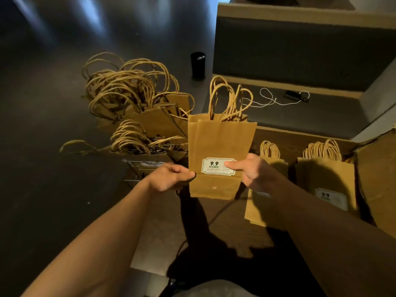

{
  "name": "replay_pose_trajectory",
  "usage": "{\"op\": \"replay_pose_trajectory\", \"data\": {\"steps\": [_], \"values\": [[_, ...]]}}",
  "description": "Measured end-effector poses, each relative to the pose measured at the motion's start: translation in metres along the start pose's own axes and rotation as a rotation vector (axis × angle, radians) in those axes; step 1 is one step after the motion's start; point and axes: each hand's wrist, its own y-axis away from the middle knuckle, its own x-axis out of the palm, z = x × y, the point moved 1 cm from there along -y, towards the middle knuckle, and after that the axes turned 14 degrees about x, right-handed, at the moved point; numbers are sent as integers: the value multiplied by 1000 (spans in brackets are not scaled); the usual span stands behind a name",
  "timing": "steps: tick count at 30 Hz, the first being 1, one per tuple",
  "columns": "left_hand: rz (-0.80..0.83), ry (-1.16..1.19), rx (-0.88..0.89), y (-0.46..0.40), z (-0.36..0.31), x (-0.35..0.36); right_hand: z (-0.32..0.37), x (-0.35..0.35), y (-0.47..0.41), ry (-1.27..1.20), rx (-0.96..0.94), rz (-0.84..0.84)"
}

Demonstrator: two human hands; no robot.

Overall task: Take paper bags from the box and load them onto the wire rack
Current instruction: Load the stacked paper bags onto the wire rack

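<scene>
Between your hands: small stack of flat brown paper bags with twisted-paper handles (pixel 220 146), upright. Left hand (pixel 171 177) pinches left edge; right hand (pixel 249 171) grips right edge, thumb on white label (pixel 216 166). Open cardboard box (pixel 372 168) just right of right fingers.

2 bare forearms, no sleeves; hands (pixel 171 176) without rings, gloves or watches.
</scene>
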Motion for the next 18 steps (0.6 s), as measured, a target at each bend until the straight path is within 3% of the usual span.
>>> {"op": "replay_pose_trajectory", "data": {"steps": [2, 5, 8, 13, 18], "values": [[8, -110, -57, 8, 1, -15, -1, 3, -3, 50, 32, -17], [-167, -203, -115, 16, 3, -42, 1, 15, 1, 121, 85, -8], [-293, -534, -127, 15, 8, -68, 9, 38, 15, 114, 64, -6], [35, -825, -257, 10, 3, -68, 20, 68, -5, 68, -56, 11], [140, -911, -247, -4, 25, -70, 39, 94, -6, 6, -171, -11]]}}
